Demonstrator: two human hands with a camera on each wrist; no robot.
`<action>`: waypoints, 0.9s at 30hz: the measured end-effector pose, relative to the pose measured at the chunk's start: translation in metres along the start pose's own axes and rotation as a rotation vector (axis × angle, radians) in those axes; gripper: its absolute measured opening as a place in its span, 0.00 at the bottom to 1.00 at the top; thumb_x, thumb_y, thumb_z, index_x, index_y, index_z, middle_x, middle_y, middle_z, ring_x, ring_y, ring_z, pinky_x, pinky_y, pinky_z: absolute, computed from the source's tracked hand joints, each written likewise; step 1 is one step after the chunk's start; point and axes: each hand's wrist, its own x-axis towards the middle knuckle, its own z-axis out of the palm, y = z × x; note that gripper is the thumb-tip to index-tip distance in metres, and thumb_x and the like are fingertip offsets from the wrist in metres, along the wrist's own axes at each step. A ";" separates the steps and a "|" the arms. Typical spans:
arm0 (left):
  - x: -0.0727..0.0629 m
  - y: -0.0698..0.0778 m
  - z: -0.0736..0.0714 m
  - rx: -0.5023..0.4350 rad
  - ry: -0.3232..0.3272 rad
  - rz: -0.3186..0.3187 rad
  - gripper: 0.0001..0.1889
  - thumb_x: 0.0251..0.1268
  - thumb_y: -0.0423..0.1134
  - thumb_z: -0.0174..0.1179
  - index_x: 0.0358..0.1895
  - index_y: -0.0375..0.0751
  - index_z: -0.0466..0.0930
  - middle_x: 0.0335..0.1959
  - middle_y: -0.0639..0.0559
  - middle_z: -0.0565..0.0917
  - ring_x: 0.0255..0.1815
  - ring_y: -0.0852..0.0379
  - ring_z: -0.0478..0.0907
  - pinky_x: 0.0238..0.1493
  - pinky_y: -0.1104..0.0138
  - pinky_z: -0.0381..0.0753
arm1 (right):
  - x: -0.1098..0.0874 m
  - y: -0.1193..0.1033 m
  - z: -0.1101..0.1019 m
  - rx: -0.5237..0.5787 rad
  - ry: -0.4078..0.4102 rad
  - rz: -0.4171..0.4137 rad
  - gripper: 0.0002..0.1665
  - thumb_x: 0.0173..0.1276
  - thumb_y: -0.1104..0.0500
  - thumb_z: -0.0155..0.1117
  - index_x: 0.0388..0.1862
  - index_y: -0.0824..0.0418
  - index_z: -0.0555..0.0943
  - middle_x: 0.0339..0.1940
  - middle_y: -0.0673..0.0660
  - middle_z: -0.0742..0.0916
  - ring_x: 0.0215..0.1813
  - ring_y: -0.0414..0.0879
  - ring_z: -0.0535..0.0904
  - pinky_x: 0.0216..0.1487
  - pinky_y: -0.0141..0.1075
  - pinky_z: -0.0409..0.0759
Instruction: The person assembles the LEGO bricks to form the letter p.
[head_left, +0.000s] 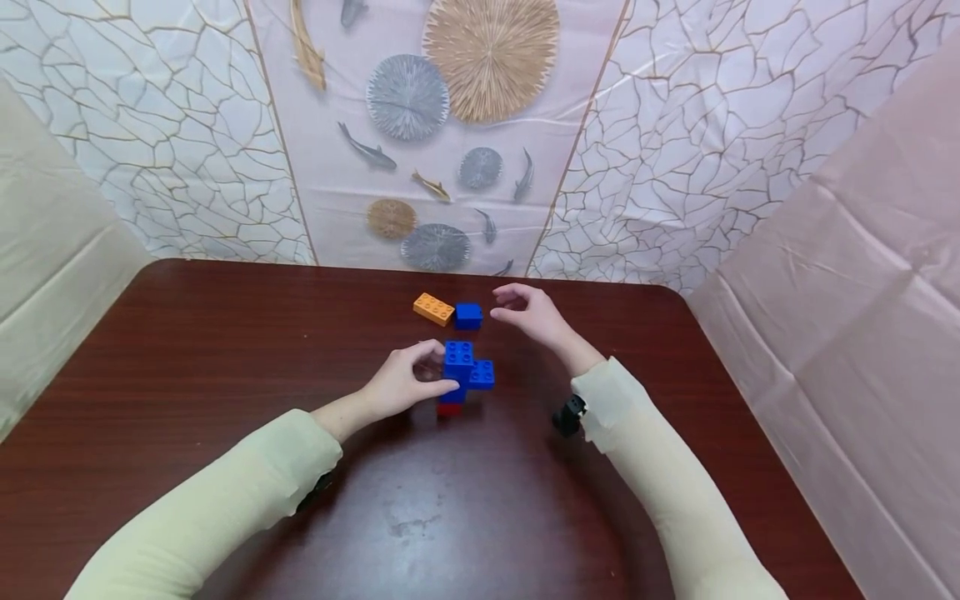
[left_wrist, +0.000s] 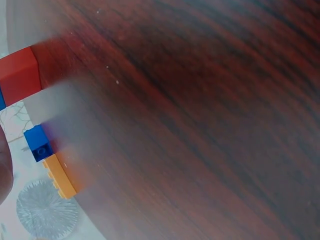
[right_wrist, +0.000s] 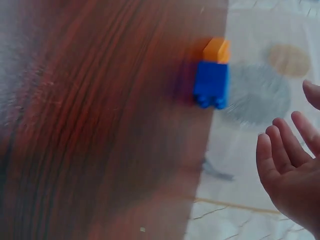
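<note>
My left hand grips a small stack of toy building bricks between thumb and fingers. The stack has blue bricks on top, another blue brick jutting out to the right, and a red brick at the bottom. In the left wrist view that red brick shows at the left edge. Beyond the stack lies a loose blue brick, tipped so its studs face sideways in the right wrist view. Just right of it hovers my right hand, fingers loosely bent and holding nothing.
An orange brick lies against the left side of the loose blue brick. The dark wooden table ends at a patterned cloth backdrop, with pale cloth walls at both sides.
</note>
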 end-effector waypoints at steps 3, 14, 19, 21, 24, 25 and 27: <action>0.001 -0.001 0.000 0.005 -0.001 0.009 0.16 0.55 0.42 0.67 0.44 0.42 0.74 0.41 0.47 0.82 0.42 0.54 0.79 0.47 0.63 0.82 | 0.012 0.009 0.004 -0.023 -0.009 0.046 0.28 0.63 0.55 0.65 0.61 0.62 0.72 0.57 0.62 0.79 0.56 0.54 0.74 0.56 0.46 0.76; 0.001 -0.003 0.000 -0.001 -0.008 -0.010 0.17 0.56 0.42 0.67 0.45 0.42 0.74 0.42 0.46 0.82 0.43 0.54 0.78 0.47 0.62 0.81 | 0.037 0.023 0.032 -0.057 -0.067 0.096 0.34 0.62 0.57 0.66 0.65 0.61 0.68 0.61 0.64 0.75 0.59 0.57 0.72 0.61 0.48 0.73; 0.001 -0.002 -0.001 -0.006 -0.009 0.000 0.17 0.55 0.41 0.67 0.45 0.41 0.74 0.41 0.45 0.81 0.42 0.53 0.78 0.47 0.61 0.82 | 0.040 0.028 0.042 -0.075 -0.077 0.097 0.35 0.61 0.57 0.66 0.66 0.61 0.66 0.62 0.63 0.75 0.58 0.57 0.73 0.60 0.47 0.74; 0.001 -0.003 -0.001 -0.005 -0.008 0.004 0.17 0.55 0.41 0.67 0.45 0.41 0.74 0.41 0.46 0.81 0.42 0.54 0.78 0.47 0.63 0.82 | 0.040 0.028 0.044 -0.087 -0.080 0.099 0.36 0.61 0.57 0.67 0.66 0.60 0.66 0.62 0.63 0.75 0.58 0.57 0.74 0.60 0.47 0.74; 0.002 -0.004 -0.001 0.002 -0.007 0.002 0.17 0.55 0.41 0.67 0.45 0.41 0.74 0.41 0.46 0.82 0.42 0.55 0.78 0.47 0.64 0.82 | 0.041 0.027 0.047 -0.112 -0.085 0.097 0.35 0.62 0.57 0.66 0.67 0.60 0.65 0.63 0.63 0.74 0.57 0.57 0.74 0.59 0.47 0.75; 0.002 -0.004 -0.001 0.004 -0.008 0.000 0.17 0.55 0.42 0.67 0.45 0.41 0.74 0.41 0.47 0.82 0.42 0.55 0.78 0.47 0.65 0.81 | 0.041 0.027 0.047 -0.113 -0.086 0.095 0.35 0.62 0.57 0.66 0.66 0.60 0.66 0.63 0.64 0.74 0.56 0.57 0.75 0.58 0.47 0.76; 0.002 -0.005 -0.001 0.004 -0.009 -0.003 0.17 0.55 0.42 0.67 0.45 0.42 0.74 0.41 0.47 0.82 0.42 0.56 0.78 0.47 0.65 0.81 | 0.041 0.027 0.048 -0.118 -0.088 0.090 0.33 0.63 0.58 0.65 0.65 0.61 0.67 0.62 0.64 0.75 0.55 0.57 0.76 0.58 0.46 0.76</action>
